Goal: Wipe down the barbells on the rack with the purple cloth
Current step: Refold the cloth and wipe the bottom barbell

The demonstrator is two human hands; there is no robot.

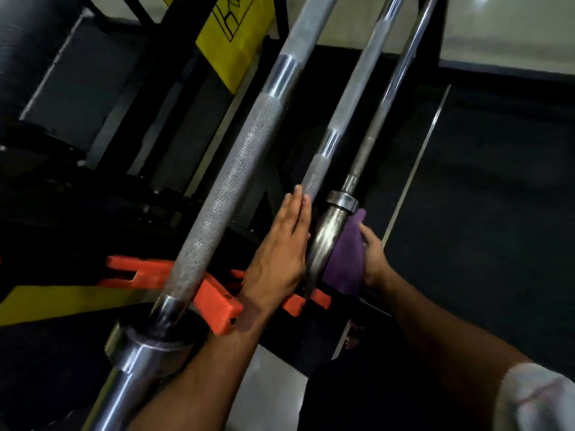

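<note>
Steel barbells lean in an orange rack (214,301), their long axes running from the near left up to the far right. The nearest barbell (236,181) is the thickest in view, with knurled grip along its middle and a smooth sleeve at the near end. The middle barbell (351,107) lies to its right, parallel to it. The third barbell (334,231) is the one on the right; its shiny sleeve points toward the near left, and its collar sits just above the hands.

The purple cloth (347,259) is pressed against the right side of this sleeve. The right hand (375,253) holds the cloth, with the fingers curled around it and against the sleeve. The left hand (280,250) is open and flat, the fingers straight and together, pointing to the far side. It rests against the left side of the same sleeve and grips nothing.

A yellow panel (230,38) stands behind the barbells at the far side.
</note>
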